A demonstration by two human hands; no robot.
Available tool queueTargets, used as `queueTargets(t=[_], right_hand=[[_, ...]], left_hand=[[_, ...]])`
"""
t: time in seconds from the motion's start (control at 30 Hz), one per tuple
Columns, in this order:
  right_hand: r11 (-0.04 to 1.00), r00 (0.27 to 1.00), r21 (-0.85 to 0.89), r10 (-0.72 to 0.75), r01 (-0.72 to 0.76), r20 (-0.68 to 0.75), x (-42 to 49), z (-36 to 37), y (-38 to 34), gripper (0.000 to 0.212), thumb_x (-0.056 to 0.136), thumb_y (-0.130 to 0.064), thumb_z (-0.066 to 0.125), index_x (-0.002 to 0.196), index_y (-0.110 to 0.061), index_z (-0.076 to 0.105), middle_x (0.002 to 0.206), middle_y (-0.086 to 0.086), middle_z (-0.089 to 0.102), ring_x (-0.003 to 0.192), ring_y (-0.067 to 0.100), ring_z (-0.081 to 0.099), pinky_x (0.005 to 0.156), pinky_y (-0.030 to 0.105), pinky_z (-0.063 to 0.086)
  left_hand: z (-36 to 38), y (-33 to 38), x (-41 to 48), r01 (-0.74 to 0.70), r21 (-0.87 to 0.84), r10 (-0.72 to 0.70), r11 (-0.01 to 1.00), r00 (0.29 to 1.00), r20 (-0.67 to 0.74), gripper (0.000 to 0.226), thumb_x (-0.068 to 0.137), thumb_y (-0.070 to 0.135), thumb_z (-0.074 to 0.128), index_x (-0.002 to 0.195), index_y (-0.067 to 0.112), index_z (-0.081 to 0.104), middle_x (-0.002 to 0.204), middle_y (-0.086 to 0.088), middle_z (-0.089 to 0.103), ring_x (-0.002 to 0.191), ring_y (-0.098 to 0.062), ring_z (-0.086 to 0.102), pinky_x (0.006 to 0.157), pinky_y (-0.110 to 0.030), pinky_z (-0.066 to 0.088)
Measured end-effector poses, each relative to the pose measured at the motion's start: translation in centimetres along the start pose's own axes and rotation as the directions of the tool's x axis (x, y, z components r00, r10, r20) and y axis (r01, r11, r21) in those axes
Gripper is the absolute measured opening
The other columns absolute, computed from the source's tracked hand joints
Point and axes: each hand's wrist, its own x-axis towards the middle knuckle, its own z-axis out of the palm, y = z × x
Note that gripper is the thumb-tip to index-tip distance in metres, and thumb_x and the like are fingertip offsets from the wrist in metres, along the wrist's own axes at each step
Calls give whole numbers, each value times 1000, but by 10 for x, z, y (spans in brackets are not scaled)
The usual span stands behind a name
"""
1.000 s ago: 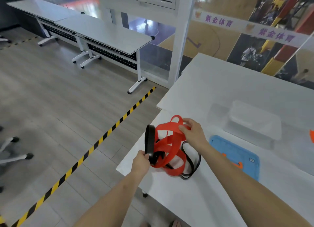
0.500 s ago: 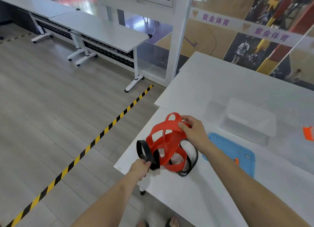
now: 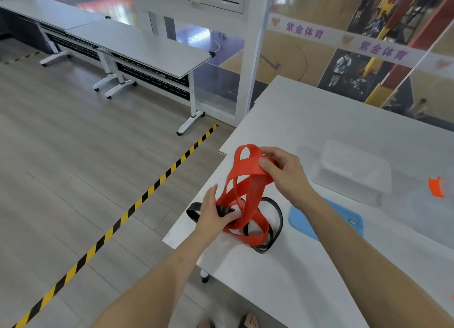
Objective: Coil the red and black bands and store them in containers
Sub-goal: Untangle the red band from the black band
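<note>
Red band (image 3: 248, 166) and black band (image 3: 280, 219) are tangled together at the near-left corner of the white table (image 3: 294, 278). Right hand (image 3: 285, 175) is at 1 o'clock of the tangle, thumb and fingers pinching the red band's top loop and holding it up off the table. The red band's lower loops lie on the surface. Left hand (image 3: 212, 214) is at 9 o'clock, low, fingers curled round the black band where it crosses the red. The rest of the black band lies flat under the red loops. Clear container (image 3: 353, 170) sits at 2 o'clock of the tangle, apart from it. Blue mat (image 3: 302, 219) is at 3 o'clock, just beside the black loop. Orange-red piece (image 3: 436, 187) at the far right edge, can't tell what it is.
</note>
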Motion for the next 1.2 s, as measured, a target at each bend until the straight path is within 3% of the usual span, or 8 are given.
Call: queueTargets(t=[0.07,0.17,0.3,0.43,0.8,0.97,1.07,1.2], right_hand=[[1000,1000,8,-12,12,13,-1,2,-1,31,101,-14,65,105,-44,73,93,-3,75,90,18,71,85,51,63],[997,1000,78,1,-2,16,-4,11,0,26,100,-16,68,107,-40,73,94,-1,77,91,18,72,84,44,62],[988,999,150,38,-41,27,-4,15,8,24,98,-20,72,121,-29,73,99,2,79,95,18,74,84,31,60],[983,993,146,106,-112,45,-2,6,29,27,98,-22,73,124,-24,73,109,3,78,106,23,74,92,37,63],[882,950,354,297,-310,92,-2,17,91,23,95,-8,74,115,-17,74,114,11,74,105,21,75,88,39,64],[918,914,-90,393,-385,100,-18,26,161,21,93,-15,72,114,-19,70,110,2,74,104,19,72,94,34,59],[796,843,-468,509,-384,173,-45,33,213,18,86,-15,71,101,-17,62,97,0,67,90,20,65,73,28,50],[631,817,-730,548,-264,178,-71,39,256,35,74,-30,77,93,-19,49,96,2,57,90,26,56,72,40,47]], left_hand=[[8,23,6,-75,-63,77,995,997,30,129,57,67,91,155,53,9,161,9,33,144,-16,42,114,-48,44],[18,56,8,-101,-98,106,990,993,48,126,54,59,94,153,40,17,140,6,55,123,-13,62,102,-42,56],[25,59,6,-88,-105,84,991,996,-44,76,80,41,80,143,35,38,115,9,69,103,-11,70,90,-39,62],[16,51,-1,-51,-241,29,969,995,-97,32,99,23,63,130,28,58,107,4,74,97,-21,73,74,-25,60],[-7,45,2,123,-431,-164,894,985,-60,18,106,22,55,124,25,57,110,0,71,105,-21,69,87,-37,58],[-18,38,11,132,-530,-250,838,956,-156,26,100,30,59,121,15,57,97,-10,65,99,-40,68,92,-68,55],[-28,47,11,91,-617,-260,782,947,-190,16,107,20,53,119,9,53,100,-10,66,94,-30,70,82,-54,62],[-45,55,12,24,-641,-220,767,949,-227,8,108,19,50,113,16,55,95,-3,66,87,-22,70,67,-33,62]])
